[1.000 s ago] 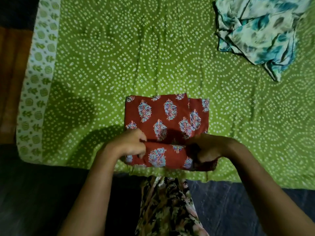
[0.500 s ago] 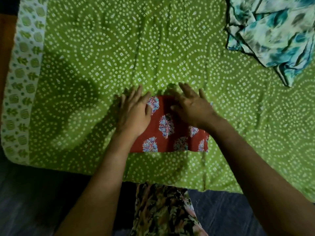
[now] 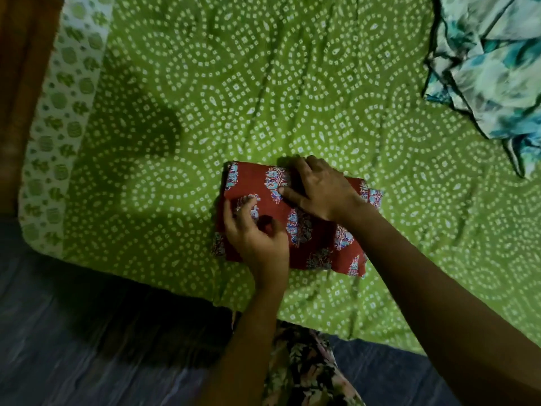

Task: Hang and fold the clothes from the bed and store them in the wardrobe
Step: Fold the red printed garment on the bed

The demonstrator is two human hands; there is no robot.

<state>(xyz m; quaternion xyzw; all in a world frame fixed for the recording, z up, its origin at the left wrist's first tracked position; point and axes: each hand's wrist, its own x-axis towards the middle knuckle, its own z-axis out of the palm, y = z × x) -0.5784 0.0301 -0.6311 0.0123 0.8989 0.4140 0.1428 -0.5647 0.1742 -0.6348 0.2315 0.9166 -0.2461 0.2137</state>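
Observation:
A folded red cloth [image 3: 317, 240] with blue flower motifs lies on the green dotted bedsheet [image 3: 263, 98], near the bed's front edge. My left hand [image 3: 256, 237] grips the cloth's left end, fingers curled over a fold and thumb on top. My right hand [image 3: 320, 190] rests on the cloth's upper half with fingers spread, reaching its far edge. The hands hide the middle of the cloth.
A crumpled teal and white flowered garment [image 3: 491, 68] lies at the bed's far right. A white printed border [image 3: 58, 127] runs down the sheet's left side beside a wooden frame [image 3: 17, 83]. Dark floor [image 3: 87, 332] lies below the bed edge.
Both hands lay flat on the cloth half a second ago. Now the left hand has drawn back and curled on the left end, the right stays on top, and the cloth sits slightly turned.

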